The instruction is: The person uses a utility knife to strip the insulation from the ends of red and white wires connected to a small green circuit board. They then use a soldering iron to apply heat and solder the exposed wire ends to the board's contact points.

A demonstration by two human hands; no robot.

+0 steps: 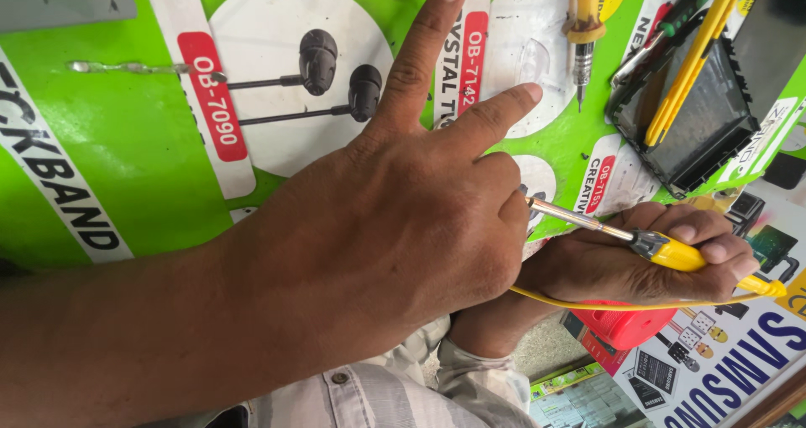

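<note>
My left hand (pixel 395 218) reaches in from the left and lies over the green poster-covered table (pixel 126 143). Its index and middle fingers stretch out, while the other fingers curl down; whatever lies beneath them is hidden. My right hand (pixel 604 264) sits just right of it, gripping a yellow-handled soldering iron (pixel 680 254). The iron's metal shaft points left and its tip disappears behind the curled fingers of my left hand. A thin yellow wire (pixel 588 305) runs under my right hand toward the left wrist.
A yellow-handled screwdriver (pixel 583 17) lies at the top, tip down. A black shallow tray (pixel 697 117) with yellow sticks across it sits at the upper right. A red object (pixel 625 323) rests below my right hand. A clear rod (pixel 126 67) lies at the upper left.
</note>
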